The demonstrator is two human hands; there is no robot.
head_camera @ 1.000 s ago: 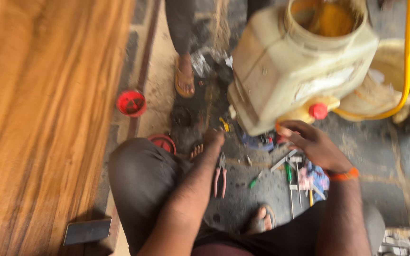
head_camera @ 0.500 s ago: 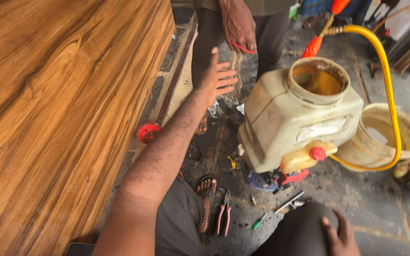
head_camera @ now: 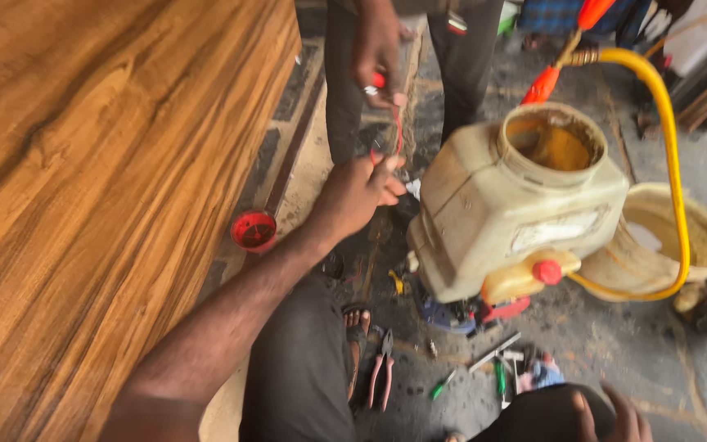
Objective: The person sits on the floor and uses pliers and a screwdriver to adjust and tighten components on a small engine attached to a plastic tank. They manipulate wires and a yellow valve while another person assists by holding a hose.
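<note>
**Head view: left hand reaches the standing person's hand**

We see our left hand (head_camera: 358, 192) up at the other person's hand (head_camera: 378, 53), where half a second ago it was open and spread in the air short of it. Its fingers (head_camera: 390, 176) are now curled around a thin red loop (head_camera: 393, 135) that hangs from that hand; the blur makes it hard to tell, but it may be a cord or a ring. The loop sits between the two hands, above the floor and just left of the cream sprayer tank (head_camera: 517, 213). Our right hand (head_camera: 611, 413) rests low on the knee, fingers loosely spread, holding nothing. A second ago it was up by the tank's red cap (head_camera: 547, 271). Pliers (head_camera: 380, 368) lie on the floor (head_camera: 615, 344), and the wooden bench (head_camera: 83, 180) fills the left.
</note>
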